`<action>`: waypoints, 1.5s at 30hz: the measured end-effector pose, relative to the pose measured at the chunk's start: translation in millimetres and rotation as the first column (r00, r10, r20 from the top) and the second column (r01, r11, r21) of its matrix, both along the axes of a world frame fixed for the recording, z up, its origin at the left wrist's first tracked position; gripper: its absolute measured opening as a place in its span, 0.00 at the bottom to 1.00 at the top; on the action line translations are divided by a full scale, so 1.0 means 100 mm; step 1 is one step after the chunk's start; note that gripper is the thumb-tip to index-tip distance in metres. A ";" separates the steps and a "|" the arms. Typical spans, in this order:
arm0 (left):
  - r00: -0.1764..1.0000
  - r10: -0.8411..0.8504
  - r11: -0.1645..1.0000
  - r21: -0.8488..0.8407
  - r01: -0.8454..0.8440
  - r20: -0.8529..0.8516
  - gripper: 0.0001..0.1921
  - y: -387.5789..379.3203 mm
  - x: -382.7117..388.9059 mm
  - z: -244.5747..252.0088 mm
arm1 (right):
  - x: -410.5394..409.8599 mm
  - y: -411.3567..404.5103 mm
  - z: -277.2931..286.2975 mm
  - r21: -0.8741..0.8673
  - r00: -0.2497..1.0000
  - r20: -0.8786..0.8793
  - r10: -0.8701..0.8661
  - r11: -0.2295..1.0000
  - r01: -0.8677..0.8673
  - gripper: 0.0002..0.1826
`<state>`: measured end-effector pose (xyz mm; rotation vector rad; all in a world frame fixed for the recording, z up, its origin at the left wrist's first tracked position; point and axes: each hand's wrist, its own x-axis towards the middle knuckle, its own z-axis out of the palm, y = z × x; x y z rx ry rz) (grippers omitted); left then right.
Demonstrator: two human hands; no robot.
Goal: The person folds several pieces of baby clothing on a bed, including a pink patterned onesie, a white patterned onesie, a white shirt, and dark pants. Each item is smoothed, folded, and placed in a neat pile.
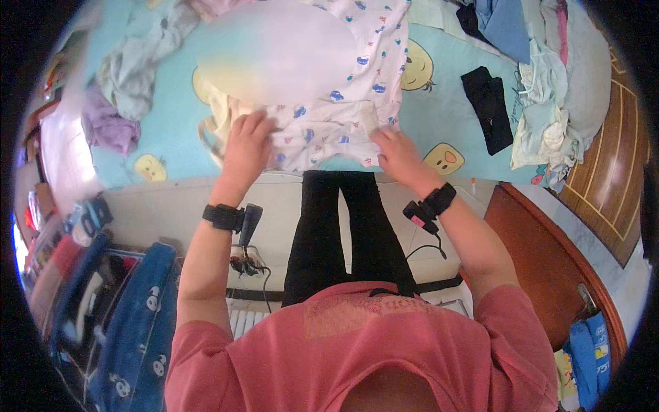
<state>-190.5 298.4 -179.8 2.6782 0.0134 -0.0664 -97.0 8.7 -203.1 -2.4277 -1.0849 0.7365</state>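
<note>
A white cotton garment printed with small blue cars [314, 129] lies on the turquoise bed sheet [437, 118], its near part folded over in a band. My left hand [250, 139] rests on the left end of that band, fingers bent onto the cloth, beside a cream garment with a strap [219, 129]. At the band's right end my right hand [399, 152] has its fingertips on the cloth edge; whether they pinch it is not plain. A blurred oval hides the cloth's upper middle. Both wrists wear black straps with small devices.
Folded black cloth [489, 110] lies to the right, near a pile of pale garments [545, 123]. Grey-green [128, 77] and purple [110, 121] garments lie left. A wooden door [535, 257] stands lower right, and blue panda-print fabric [139, 329] lower left.
</note>
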 end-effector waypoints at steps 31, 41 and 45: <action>0.922 0.242 0.855 -0.382 -0.350 -0.302 0.28 0.19 0.10 -0.19 | 0.11 -0.27 -0.47 -0.076 0.711 -0.319 -0.627 0.765 0.640 0.14; 0.869 0.321 0.800 -0.383 -0.461 -0.376 0.31 0.14 0.11 -0.17 | 0.36 -0.41 -0.35 -0.041 0.835 -0.145 -0.531 0.846 0.531 0.08; 0.869 0.343 0.780 -0.407 -0.475 -0.357 0.30 0.09 0.09 -0.21 | 0.32 -0.25 -0.39 -0.106 0.857 -0.205 -0.472 0.882 0.460 0.09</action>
